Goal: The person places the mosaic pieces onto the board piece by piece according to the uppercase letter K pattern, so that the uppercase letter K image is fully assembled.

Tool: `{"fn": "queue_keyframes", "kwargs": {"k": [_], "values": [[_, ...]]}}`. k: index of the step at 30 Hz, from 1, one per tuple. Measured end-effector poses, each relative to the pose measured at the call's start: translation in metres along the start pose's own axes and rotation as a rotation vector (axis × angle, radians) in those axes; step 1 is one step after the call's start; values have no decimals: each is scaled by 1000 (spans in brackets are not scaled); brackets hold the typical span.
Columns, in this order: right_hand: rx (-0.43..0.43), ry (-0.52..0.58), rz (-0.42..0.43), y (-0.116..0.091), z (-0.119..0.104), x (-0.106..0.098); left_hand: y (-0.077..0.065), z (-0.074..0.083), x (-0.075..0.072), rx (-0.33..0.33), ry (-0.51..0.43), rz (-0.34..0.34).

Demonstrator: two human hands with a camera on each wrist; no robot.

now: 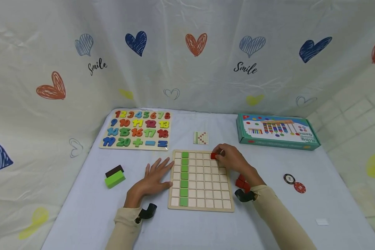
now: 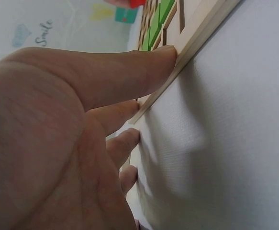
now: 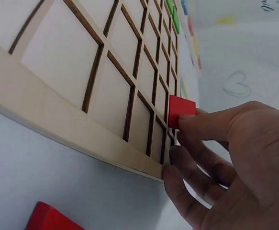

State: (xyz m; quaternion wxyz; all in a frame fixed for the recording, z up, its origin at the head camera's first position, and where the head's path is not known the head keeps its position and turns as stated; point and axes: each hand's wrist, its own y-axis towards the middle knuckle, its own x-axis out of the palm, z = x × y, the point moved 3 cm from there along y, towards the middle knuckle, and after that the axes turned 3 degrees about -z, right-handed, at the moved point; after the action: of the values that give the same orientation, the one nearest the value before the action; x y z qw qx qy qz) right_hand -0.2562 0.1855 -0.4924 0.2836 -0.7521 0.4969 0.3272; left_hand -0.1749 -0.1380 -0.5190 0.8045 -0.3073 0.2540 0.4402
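Observation:
A wooden grid board [image 1: 201, 210] lies at the middle of the table, one column of its cells filled with green tiles [image 1: 184, 176]. In my right hand [image 1: 232, 159] a red tile [image 3: 181, 111] is pinched between thumb and fingers, over a cell in the board's far row near the right corner. My left hand [image 1: 153, 180] lies spread at the board's left edge; its thumb and index finger touch the frame in the left wrist view. Several red tiles [image 1: 243, 183] sit right of the board, partly hidden by my right wrist.
A pattern card [image 1: 201, 138] lies behind the board. Farther back are a number puzzle [image 1: 137, 130] on the left and a teal game box [image 1: 279, 132] on the right. Green blocks [image 1: 115, 179] and a dark block [image 1: 113, 171] lie left; two round chips [image 1: 294, 183] lie right.

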Motion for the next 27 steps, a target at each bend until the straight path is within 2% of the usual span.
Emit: {"fn": "queue_keyframes", "kwargs": {"k": [8,19,27], "values": [[-15,-9,36,0,3,2,-1,0,1,-7,3,-4],[47,-27,49,0,3,5,-2,3,0,4,5,1],[23,-22,89,-10,4,1,-3,3,0,-6,7,-6]]}}
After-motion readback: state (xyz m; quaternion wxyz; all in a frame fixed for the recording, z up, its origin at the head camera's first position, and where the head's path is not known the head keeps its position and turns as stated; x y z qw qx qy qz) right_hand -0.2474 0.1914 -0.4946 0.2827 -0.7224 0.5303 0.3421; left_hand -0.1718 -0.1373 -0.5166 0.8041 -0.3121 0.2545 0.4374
